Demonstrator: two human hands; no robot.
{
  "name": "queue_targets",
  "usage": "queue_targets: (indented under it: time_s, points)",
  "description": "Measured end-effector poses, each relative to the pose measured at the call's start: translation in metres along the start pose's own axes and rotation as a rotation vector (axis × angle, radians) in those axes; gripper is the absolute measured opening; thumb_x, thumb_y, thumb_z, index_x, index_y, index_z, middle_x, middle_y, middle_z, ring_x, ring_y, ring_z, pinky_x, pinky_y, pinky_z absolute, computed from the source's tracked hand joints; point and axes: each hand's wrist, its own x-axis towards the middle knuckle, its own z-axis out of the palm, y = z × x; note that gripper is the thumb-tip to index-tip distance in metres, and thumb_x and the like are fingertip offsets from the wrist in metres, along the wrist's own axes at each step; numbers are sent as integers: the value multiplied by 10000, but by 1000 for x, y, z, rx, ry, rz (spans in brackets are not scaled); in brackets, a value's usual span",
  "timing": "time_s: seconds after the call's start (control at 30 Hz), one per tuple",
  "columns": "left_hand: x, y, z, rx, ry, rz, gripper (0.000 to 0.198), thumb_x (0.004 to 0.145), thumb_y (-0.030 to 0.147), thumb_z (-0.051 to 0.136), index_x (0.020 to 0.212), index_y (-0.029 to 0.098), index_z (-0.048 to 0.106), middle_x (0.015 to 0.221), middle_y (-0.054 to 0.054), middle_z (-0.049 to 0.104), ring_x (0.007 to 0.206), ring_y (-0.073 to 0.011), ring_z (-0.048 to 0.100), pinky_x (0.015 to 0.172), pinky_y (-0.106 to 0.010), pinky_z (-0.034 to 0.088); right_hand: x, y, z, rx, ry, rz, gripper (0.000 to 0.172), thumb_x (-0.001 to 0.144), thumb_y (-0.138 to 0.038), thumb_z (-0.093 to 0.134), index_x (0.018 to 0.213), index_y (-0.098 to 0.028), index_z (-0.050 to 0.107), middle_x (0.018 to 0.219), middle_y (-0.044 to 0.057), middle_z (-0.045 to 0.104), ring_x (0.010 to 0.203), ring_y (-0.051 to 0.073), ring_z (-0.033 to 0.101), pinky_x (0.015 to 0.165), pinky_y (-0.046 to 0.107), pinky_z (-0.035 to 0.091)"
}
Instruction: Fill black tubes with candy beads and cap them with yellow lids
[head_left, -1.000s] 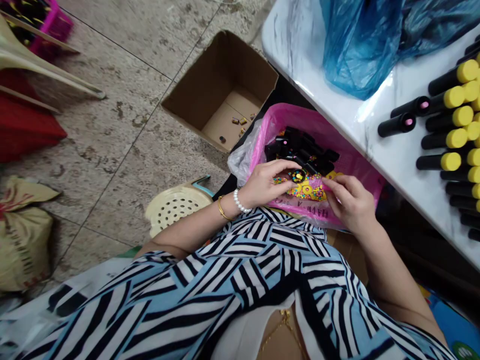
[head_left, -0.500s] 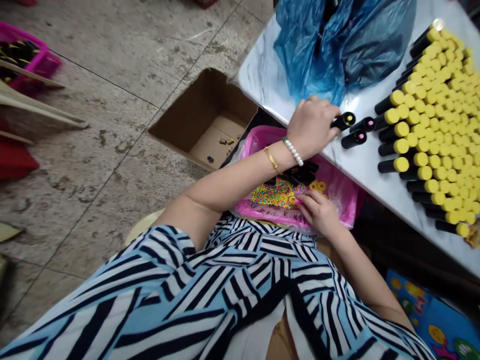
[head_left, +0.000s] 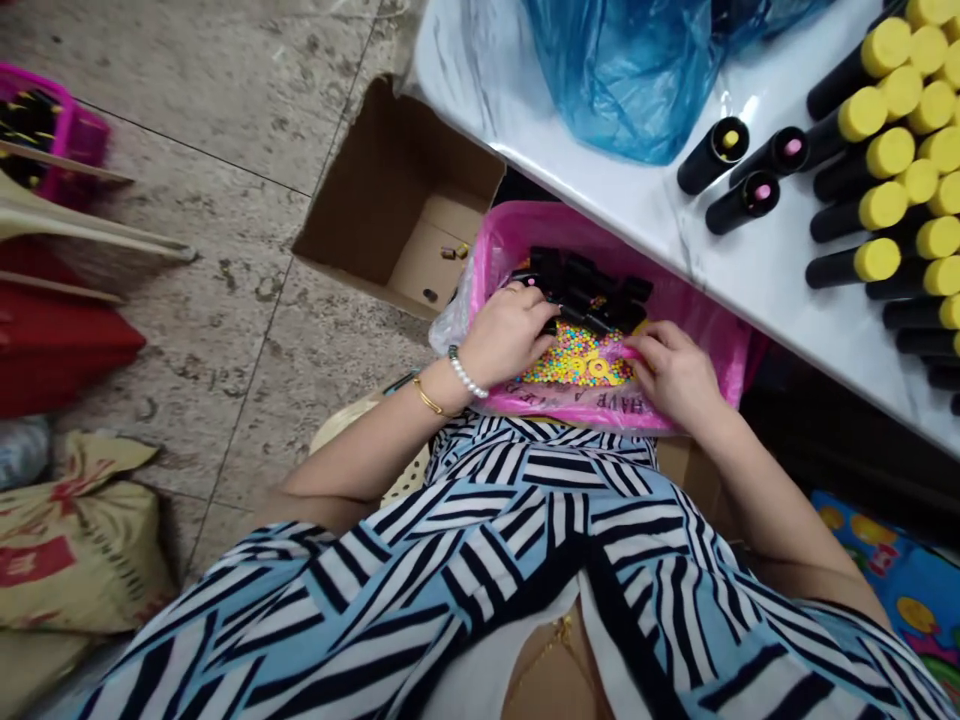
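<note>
A pink basket (head_left: 724, 350) lined with clear plastic sits at my lap. Inside lie several black tubes (head_left: 592, 312), a layer of small multicoloured beads (head_left: 574, 352) and a few yellow rings (head_left: 598, 367). My left hand (head_left: 504, 338), with a pearl bracelet, reaches into the basket's left part, its fingers curled on a black tube; the hand covers much of that tube. Over the right part, my right hand (head_left: 673, 372) pinches a thin pink piece (head_left: 628, 350), whose far end I cannot make out among the beads.
On the white marbled table (head_left: 480, 90) stand three open black tubes (head_left: 714, 155), a blue plastic bag (head_left: 622, 80) and rows of black tubes with yellow caps (head_left: 877, 260). An open cardboard box (head_left: 397, 190) is left of the basket. A tied sack (head_left: 82, 540) lies at far left.
My left hand has let go of a black tube, now standing on the table, and has come down left into the basket onto another tube. My right hand stays at the beads.
</note>
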Motion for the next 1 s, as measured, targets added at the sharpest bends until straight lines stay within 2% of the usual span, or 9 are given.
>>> queue_targets:
  time_s: [0.1, 0.2, 0.37, 0.43, 0.53, 0.63, 0.7, 0.83, 1.0]
  points:
    - [3, 4, 5, 84, -84, 23, 196, 936, 186, 593, 996, 105, 760, 922, -158, 671, 940, -305, 598, 833, -457, 491, 26, -20, 1, -90, -112, -139, 224, 1022, -272, 570, 1112, -189, 757, 1096, 122, 684, 1002, 271, 591, 773, 378, 509]
    - [-1, 10, 9, 101, -84, 10, 224, 962, 128, 519, 964, 90, 740, 935, -167, 677, 941, -294, 610, 832, -439, 510, 53, -38, 8, -165, -289, -299, 207, 1014, -187, 543, 1016, -156, 747, 1007, 128, 696, 955, 273, 567, 737, 380, 465]
    - [-27, 8, -12, -240, 173, -78, 299, 973, 169, 594, 1261, 123, 659, 1212, -143, 706, 1149, -247, 652, 1014, -400, 545, 76, -48, 35, -208, -348, -369, 260, 1020, -133, 482, 1055, -114, 739, 1033, 169, 706, 986, 290, 565, 755, 387, 440]
    - [-39, 6, -21, -351, 243, -97, 283, 988, 218, 616, 1259, 150, 666, 1220, -122, 726, 1153, -219, 679, 1024, -376, 557, 78, -50, 53, -144, -357, -405, 269, 1035, -158, 482, 1063, -121, 747, 1045, 158, 721, 1005, 283, 581, 791, 379, 450]
    - [-52, 7, -25, -412, 249, -149, 278, 992, 301, 641, 1233, 172, 690, 1206, -116, 751, 1137, -216, 710, 1012, -383, 578, 78, -53, 81, 95, -395, -460, 219, 1009, -166, 555, 1024, -140, 772, 1040, 130, 753, 998, 252, 632, 860, 354, 477]
    - [-58, 11, -27, -432, 249, -190, 303, 988, 310, 647, 1257, 175, 686, 1261, -121, 749, 1190, -225, 708, 1044, -398, 571, 77, -51, 90, 414, -370, -420, 172, 919, -110, 646, 1006, -162, 785, 993, 95, 775, 960, 221, 684, 893, 334, 503]
    - [-58, 14, -31, -454, 278, -205, 313, 981, 294, 661, 1270, 176, 681, 1280, -119, 748, 1192, -223, 714, 1050, -382, 568, 75, -45, 81, 594, -340, -346, 156, 911, -149, 681, 1022, -184, 784, 985, 70, 779, 941, 204, 704, 889, 327, 520]
    - [-55, 18, -39, -480, 299, -201, 305, 963, 265, 692, 1251, 166, 686, 1204, -110, 770, 1083, -203, 744, 970, -324, 586, 72, -34, 39, 833, -323, -253, 170, 918, -344, 755, 1034, -222, 780, 1113, 64, 770, 1064, 204, 710, 995, 361, 530]
    - [-50, 25, -30, -491, 268, -90, 321, 958, 282, 719, 1247, 151, 677, 1170, -113, 763, 1088, -196, 731, 966, -309, 588, 63, -30, -4, 889, -262, -188, 225, 912, -404, 771, 1062, -238, 780, 1273, 88, 726, 1179, 214, 694, 1068, 397, 525]
